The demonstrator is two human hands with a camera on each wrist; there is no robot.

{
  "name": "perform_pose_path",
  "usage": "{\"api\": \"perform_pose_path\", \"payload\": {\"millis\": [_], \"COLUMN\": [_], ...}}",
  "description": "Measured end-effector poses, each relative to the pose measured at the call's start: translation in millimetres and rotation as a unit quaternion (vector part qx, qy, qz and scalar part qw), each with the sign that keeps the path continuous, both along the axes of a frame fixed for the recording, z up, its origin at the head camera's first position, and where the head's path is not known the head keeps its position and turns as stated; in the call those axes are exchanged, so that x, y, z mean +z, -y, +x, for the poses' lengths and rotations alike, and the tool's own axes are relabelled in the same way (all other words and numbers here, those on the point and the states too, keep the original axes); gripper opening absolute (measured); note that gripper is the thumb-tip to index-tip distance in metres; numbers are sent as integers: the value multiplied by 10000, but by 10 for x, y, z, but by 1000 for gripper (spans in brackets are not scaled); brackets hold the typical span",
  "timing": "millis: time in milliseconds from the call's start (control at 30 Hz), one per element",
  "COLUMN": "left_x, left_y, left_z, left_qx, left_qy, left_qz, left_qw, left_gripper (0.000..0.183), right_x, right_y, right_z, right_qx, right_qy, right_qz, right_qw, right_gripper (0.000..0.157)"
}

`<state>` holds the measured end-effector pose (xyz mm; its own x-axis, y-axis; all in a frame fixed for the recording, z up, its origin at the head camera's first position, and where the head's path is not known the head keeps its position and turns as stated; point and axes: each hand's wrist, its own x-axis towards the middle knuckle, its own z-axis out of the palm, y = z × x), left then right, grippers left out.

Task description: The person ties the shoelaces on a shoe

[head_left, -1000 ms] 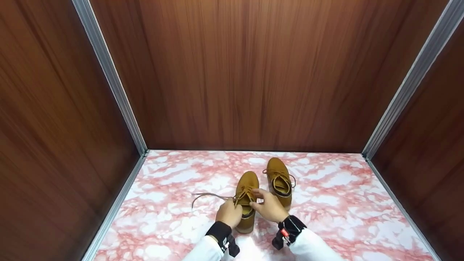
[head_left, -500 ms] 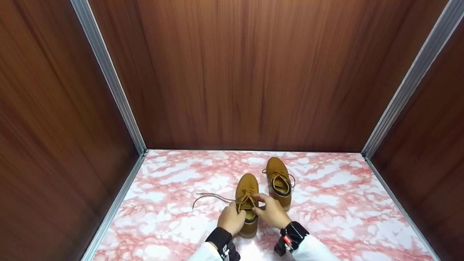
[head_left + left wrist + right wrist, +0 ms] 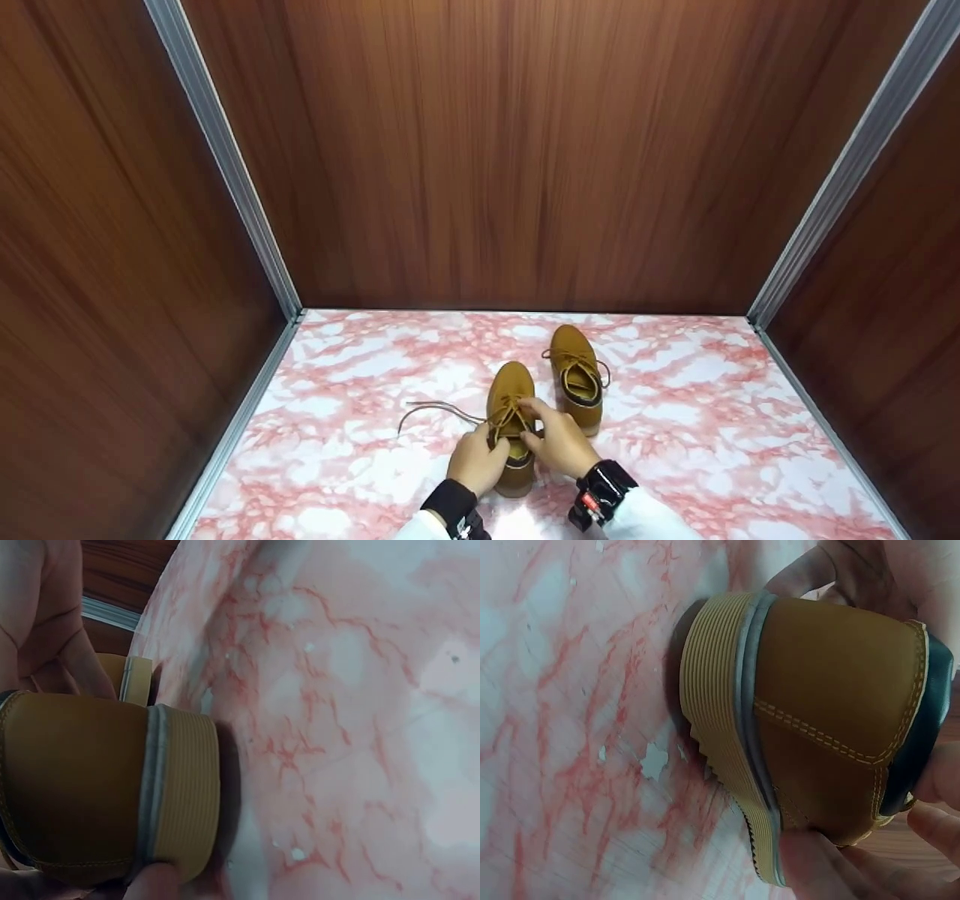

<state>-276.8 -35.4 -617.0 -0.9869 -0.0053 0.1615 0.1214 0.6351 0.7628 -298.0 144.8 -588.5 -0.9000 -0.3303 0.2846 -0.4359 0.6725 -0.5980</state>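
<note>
A tan lace-up shoe stands on the floor with its toe pointing away from me. My left hand grips its left side by the opening, thumb near the collar. On the other side, my right hand holds the upper beside the laces between thumb and fingers. Loose lace ends trail out to the left across the floor. The shoe's heel fills the near part of the left wrist view. In the right wrist view, the dark padded collar and ridged sole show.
A matching shoe stands just to the right and farther off, its lace tied in a bow. The floor has a pink and white marbled pattern. Wood-grain panels with metal corner strips enclose three sides.
The held shoe has shifted slightly toward me, and both hands have come back with it. The trailing lace ends have moved a little. The other shoe has stayed put.
</note>
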Motion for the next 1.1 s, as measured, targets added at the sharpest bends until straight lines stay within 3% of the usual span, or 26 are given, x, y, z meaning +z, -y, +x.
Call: {"api": "perform_pose_path", "payload": {"millis": [233, 400, 767, 1100], "left_x": [-9, 5, 40, 72], "left_y": [-20, -40, -41, -37], "left_z": [-9, -8, 14, 49], "left_qx": [27, -38, -50, -200], "left_qy": [-65, -51, -7, 115], "left_qz": [-183, -254, -164, -227], "left_qw": [9998, 9997, 9999, 9995], "left_gripper": [29, 28, 21, 27], "right_x": [-18, -36, 3, 51], "right_y": [63, 63, 37, 22], "right_z": [-71, -119, -190, -222], "right_qx": [-277, -363, -125, -127], "right_qy": [-367, -351, -419, -1092], "right_qz": [335, 359, 306, 113], "right_qw": [9984, 9981, 9986, 9939], "right_gripper": [50, 45, 31, 12]}}
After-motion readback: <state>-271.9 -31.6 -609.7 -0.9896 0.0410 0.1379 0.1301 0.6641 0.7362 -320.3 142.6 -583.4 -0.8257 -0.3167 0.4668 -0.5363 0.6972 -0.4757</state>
